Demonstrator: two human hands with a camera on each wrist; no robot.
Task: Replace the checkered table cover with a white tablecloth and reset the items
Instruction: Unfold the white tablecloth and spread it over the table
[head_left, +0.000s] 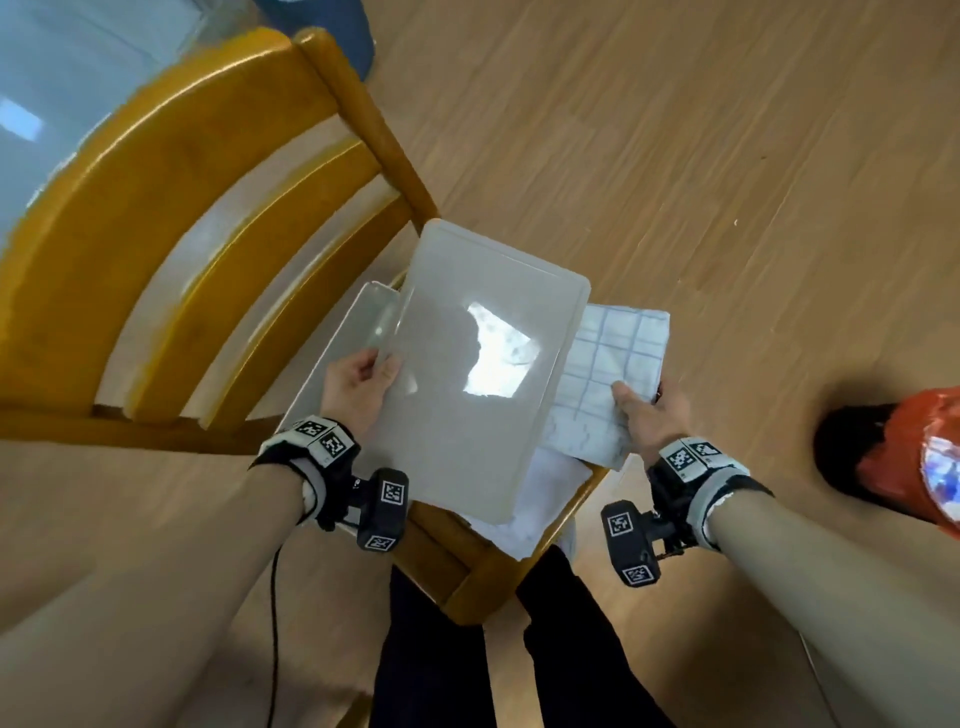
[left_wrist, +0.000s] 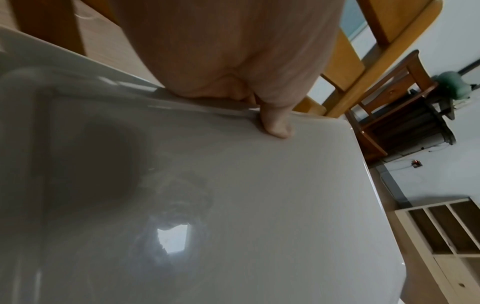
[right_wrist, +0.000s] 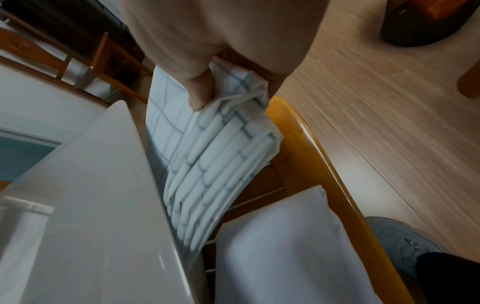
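A grey plastic lid (head_left: 467, 395) is tilted up over a translucent storage box (head_left: 332, 358) on a wooden chair's seat. My left hand (head_left: 363, 382) grips the lid's left edge, thumb on top (left_wrist: 276, 125). My right hand (head_left: 644, 410) pinches a folded blue-checkered cloth (head_left: 608, 374) at the lid's right side; the right wrist view shows its stacked folds (right_wrist: 215, 164) hanging beside the lid. A folded white cloth (head_left: 530, 504) lies on the seat below, seen also in the right wrist view (right_wrist: 283, 246).
The wooden chair (head_left: 171, 249) has a curved slatted back at left and a seat rim (right_wrist: 311, 156) near my legs. Wood-pattern floor (head_left: 675, 156) surrounds it. An orange and black object (head_left: 893, 457) stands on the floor at right. A pale table edge (head_left: 62, 62) shows top left.
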